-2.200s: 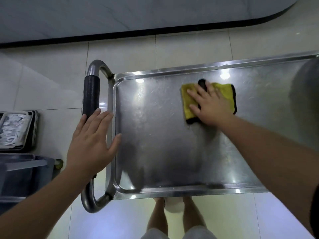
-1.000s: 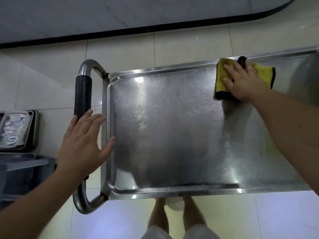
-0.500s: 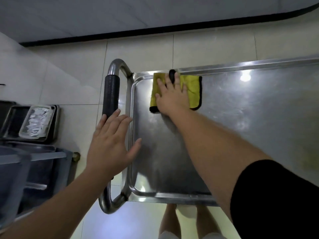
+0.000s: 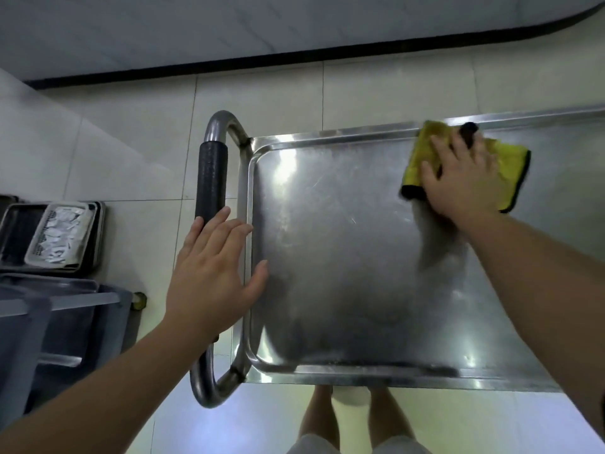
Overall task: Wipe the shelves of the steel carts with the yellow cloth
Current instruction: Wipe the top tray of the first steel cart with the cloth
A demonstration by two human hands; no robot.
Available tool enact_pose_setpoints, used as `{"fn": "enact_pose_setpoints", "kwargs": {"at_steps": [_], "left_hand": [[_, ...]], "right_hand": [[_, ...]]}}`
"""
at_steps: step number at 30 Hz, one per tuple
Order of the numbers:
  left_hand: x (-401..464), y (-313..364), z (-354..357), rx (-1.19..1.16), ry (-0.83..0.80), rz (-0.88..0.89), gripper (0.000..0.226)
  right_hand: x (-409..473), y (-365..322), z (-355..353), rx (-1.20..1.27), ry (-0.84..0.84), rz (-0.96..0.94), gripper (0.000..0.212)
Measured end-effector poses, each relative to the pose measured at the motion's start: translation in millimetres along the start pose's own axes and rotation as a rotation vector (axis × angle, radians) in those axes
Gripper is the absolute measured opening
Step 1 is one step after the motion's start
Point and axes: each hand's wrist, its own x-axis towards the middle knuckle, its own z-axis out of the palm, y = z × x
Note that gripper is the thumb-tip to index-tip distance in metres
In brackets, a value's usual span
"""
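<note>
1. Since half a second ago the yellow cloth (image 4: 510, 162) and the right hand (image 4: 465, 178) have swept from the far-left corner of the top shelf (image 4: 343, 257), beside the cart handle (image 4: 211, 178), rightward along the far rim; the left hand (image 4: 212, 276) has not shifted.
2. Far left, on the floor: a stack of dark trays (image 4: 95, 237) with a perforated white basket (image 4: 60, 235) on top, and a grey bin (image 4: 65, 322) nearer the camera. None are part of the job.
3. Left hand: flat, fingers spread and straight, palm over the handle and the shelf's left rim, thumb over the shelf edge. It grips nothing; it seems to steady the cart.
4. Shelf centre: bare steel, scratched, with glare patches. Whether it is damp or streaked I cannot tell.
5. Right hand: pressed flat on the cloth, fingers straight and slightly apart. A black tab of the cloth shows between the fingers. The cloth lies folded on the shelf, touching the far rim, right of centre; it is motion-blurred.
6. Progress, as judged: the far strip of this shelf is being covered. The near strip and the right end, which runs out of view, likely remain. Any lower shelves and other carts are not visible; assume they are left.
</note>
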Motion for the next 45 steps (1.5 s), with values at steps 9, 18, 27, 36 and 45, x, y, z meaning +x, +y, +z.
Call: {"fn": "enact_pose_setpoints", "kwargs": {"at_steps": [9,18,27,36,45], "left_hand": [[-0.4,-0.1,-1.0,-0.036,0.004,-0.002,0.056],[-0.7,-0.1,1.6,-0.029,0.057,-0.001,0.046],[-1.5,-3.3,0.2,-0.019,-0.009,-0.002,0.05],[-1.9,-1.1,1.4,-0.013,0.006,-0.007,0.051],[-1.3,-0.6,3.2,-0.01,0.058,-0.005,0.051]], "right_hand": [[5.2,-74.3,15.5,0.1,-0.028,0.269,0.068],[-93.5,-253.5,62.2,-0.105,-0.243,-0.667,0.063],[-66.4,-35.2,24.9,-0.088,-0.098,-0.31,0.068],[-64.2,43.9,5.8,0.027,-0.034,0.307,0.067],[-167.5,-221.8,75.4,0.043,-0.233,-0.33,0.068]]}}
